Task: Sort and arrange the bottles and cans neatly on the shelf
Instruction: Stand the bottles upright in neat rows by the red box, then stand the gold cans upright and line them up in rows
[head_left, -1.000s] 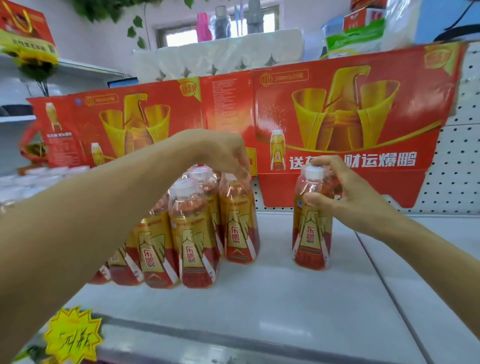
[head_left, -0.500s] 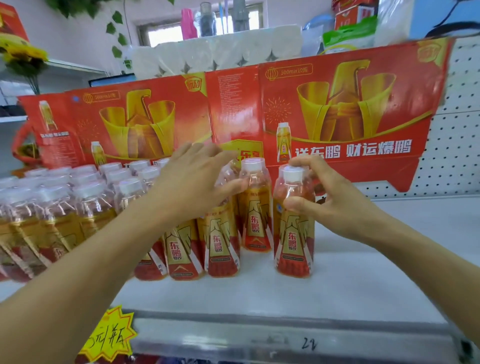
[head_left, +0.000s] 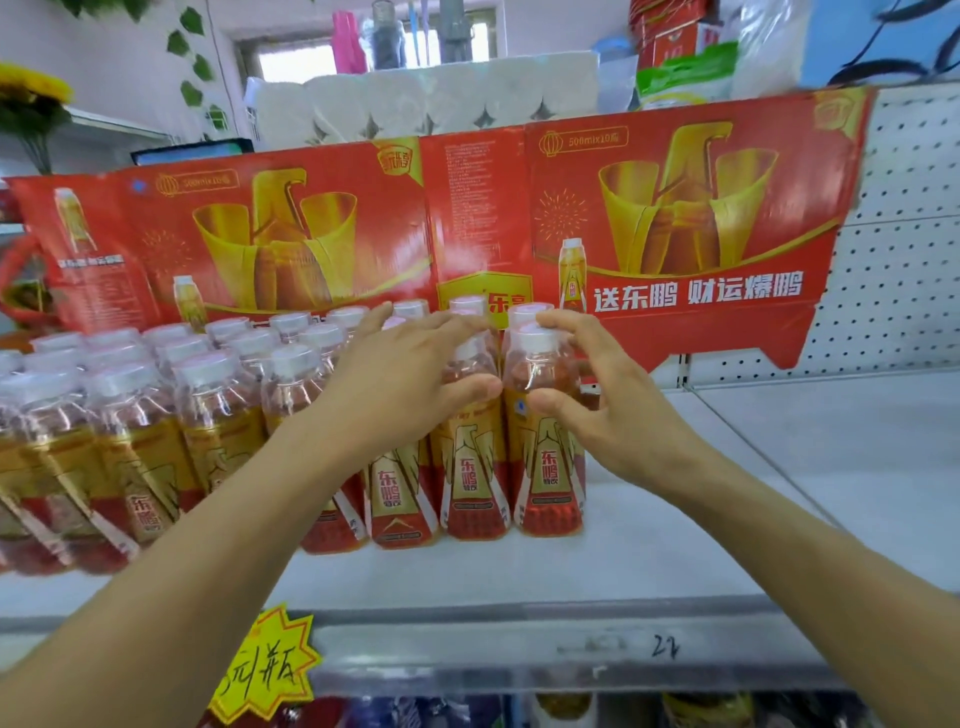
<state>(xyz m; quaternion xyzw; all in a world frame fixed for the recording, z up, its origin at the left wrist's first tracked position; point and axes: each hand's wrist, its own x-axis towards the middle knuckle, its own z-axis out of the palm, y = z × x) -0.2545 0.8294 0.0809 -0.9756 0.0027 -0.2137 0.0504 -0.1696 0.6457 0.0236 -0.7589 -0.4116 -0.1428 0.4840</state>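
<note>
Two big things frame the scene: the red display card (head_left: 675, 218) standing along the back, and the white shelf (head_left: 675, 545) below it, bare to the right. On the shelf a block of bottles (head_left: 156, 415) stands upright in rows, filling the left side. At its right edge stands the end bottle (head_left: 540, 447), long axis vertical, touching its neighbour (head_left: 467, 467). The left hand (head_left: 400, 395) lies over the bottles beside it, fingers (head_left: 415, 322) fairly straight across the caps, thumb against the neighbour's shoulder. The right hand (head_left: 613, 410) is the nearer one to the end bottle, curled round its neck from the right side, thumb in front. Any closing push would likely run leftward, into the block.
</note>
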